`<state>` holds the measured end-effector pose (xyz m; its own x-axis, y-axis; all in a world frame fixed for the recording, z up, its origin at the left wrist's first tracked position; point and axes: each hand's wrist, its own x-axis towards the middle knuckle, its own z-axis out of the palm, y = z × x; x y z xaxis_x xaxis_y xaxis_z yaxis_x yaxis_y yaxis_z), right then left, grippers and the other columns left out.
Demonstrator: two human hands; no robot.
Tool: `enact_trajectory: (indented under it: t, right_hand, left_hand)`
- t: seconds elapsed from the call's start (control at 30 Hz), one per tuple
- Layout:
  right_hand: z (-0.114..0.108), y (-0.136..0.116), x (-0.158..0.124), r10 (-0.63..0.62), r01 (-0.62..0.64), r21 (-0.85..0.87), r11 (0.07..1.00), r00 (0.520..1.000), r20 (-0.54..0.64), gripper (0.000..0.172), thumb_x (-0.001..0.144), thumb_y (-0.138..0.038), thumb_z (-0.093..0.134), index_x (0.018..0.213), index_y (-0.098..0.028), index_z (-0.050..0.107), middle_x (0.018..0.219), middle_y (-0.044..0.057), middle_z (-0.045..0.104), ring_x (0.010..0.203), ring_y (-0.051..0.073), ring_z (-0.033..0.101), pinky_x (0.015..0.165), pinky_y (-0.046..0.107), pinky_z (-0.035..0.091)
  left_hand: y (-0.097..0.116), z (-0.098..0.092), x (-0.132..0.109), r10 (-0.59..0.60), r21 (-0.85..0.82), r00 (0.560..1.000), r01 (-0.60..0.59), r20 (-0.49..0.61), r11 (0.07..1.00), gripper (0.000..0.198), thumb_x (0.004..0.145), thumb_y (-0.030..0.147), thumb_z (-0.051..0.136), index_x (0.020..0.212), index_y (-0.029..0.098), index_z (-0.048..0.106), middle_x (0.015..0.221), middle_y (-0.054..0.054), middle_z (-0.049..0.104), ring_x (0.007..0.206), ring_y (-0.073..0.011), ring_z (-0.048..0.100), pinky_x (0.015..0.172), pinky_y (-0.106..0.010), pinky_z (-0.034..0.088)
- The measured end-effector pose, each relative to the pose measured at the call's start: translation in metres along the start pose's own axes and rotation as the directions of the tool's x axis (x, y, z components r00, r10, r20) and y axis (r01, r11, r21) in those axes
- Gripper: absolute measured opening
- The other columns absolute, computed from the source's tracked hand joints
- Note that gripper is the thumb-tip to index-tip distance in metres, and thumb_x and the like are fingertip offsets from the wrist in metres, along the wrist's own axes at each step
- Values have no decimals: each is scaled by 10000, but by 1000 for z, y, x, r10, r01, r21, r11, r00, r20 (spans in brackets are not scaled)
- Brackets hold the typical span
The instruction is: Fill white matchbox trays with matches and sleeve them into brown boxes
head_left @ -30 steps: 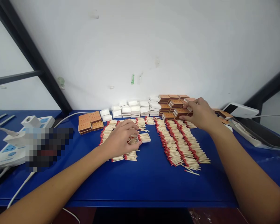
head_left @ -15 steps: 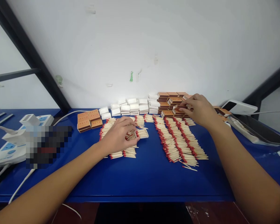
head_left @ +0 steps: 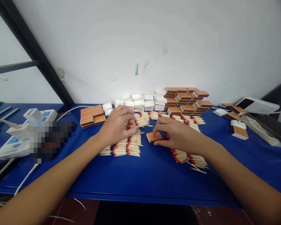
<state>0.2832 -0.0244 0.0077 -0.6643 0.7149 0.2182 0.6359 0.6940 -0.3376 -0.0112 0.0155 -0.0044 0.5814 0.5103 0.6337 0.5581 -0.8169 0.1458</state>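
Observation:
My left hand is closed around a white matchbox tray filled with matches, its open end pointing right. Between finger and thumb, my right hand grips an orange matchbox sleeve low over the blue table, a short way right of the tray. Rows of red-headed matches lie under and in front of my left hand. More matches are spread beneath my right hand and wrist, which partly cover them.
White trays and orange matchbox sleeves are stacked along the wall. Several orange matchboxes stand at left. A power strip with cables lies far left; a white device and loose boxes are at right.
My right hand has brought an orange matchbox sleeve from the stack toward the middle, near my left hand. The left hand still holds the tray. The camera view has shifted slightly.

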Motion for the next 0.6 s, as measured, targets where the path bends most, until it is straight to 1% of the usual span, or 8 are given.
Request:
enact_trajectory:
  t: [0.13, 0.17, 0.2, 0.3, 0.37, 0.43, 0.53, 0.6]
  right_hand:
    - [-6, 10, -3, 88, -88, 3, 996, 996, -2, 407, 910, -538, 843, 1195, -267, 740, 1221, 121, 717, 1165, 347, 671, 930, 473, 564]
    - [-7, 11, -3, 92, -92, 9, 996, 996, 5, 426, 902, -561, 843, 1200, -273, 749, 1224, 121, 719, 1184, 358, 667, 954, 496, 561]
    - [-8, 13, -2, 90, -90, 16, 996, 996, 21, 410, 903, -578, 834, 1174, -279, 762, 1203, 117, 725, 1184, 363, 666, 971, 514, 556]
    - [-9, 15, 0, 78, -80, 31, 996, 995, 67, 332, 936, -603, 785, 1025, -283, 770, 1081, 100, 726, 1096, 343, 670, 979, 533, 538]
    - [-10, 17, 1, 97, -98, 20, 995, 995, 37, 340, 936, -616, 778, 985, -280, 752, 1042, 93, 726, 1022, 323, 665, 916, 501, 535]
    - [-13, 20, 2, 135, -135, 4, 991, 990, -32, 354, 920, -621, 791, 976, -276, 737, 1015, 87, 737, 956, 305, 664, 823, 445, 519]
    - [-16, 23, 3, 165, -166, -2, 986, 978, -127, 369, 900, -618, 812, 972, -267, 723, 969, 77, 754, 851, 270, 657, 718, 381, 468]
    - [-16, 25, 3, 158, -160, 0, 987, 975, -156, 380, 892, -622, 821, 980, -265, 726, 943, 68, 755, 794, 248, 640, 676, 358, 439]
  left_hand:
    - [2, 2, -1, 11, -9, 1000, -11, 18, 1000, 177, 984, 356, 780, 1069, 200, 773, 1168, -90, 782, 1187, -302, 675, 1063, -501, 553]
    - [3, 2, -1, 11, -20, 1000, -11, 24, 1000, 183, 986, 358, 776, 1082, 203, 776, 1173, -89, 785, 1198, -302, 674, 1069, -499, 551]
    - [3, 2, -1, 7, -30, 999, -6, 33, 1000, 190, 987, 365, 775, 1092, 207, 779, 1173, -89, 788, 1201, -302, 675, 1071, -497, 549]
    - [4, 0, 0, -28, -36, 997, 30, 66, 999, 210, 978, 402, 784, 1093, 225, 788, 1096, -75, 802, 1117, -294, 694, 1026, -488, 549]
    - [3, -2, 1, -51, -30, 996, 54, 76, 998, 217, 965, 419, 801, 1083, 237, 794, 994, -53, 803, 1020, -281, 700, 966, -471, 549]
    - [3, -3, 1, -72, -35, 995, 74, 72, 997, 217, 943, 416, 829, 1063, 238, 801, 942, -42, 801, 972, -271, 704, 921, -449, 551]
    - [3, -4, 1, -112, -66, 992, 116, 65, 991, 206, 912, 389, 865, 1037, 235, 812, 960, -45, 807, 979, -268, 720, 904, -432, 570]
    - [4, -3, 1, -135, -94, 988, 141, 71, 985, 206, 903, 385, 878, 1033, 237, 817, 993, -48, 813, 1001, -267, 730, 923, -435, 585]
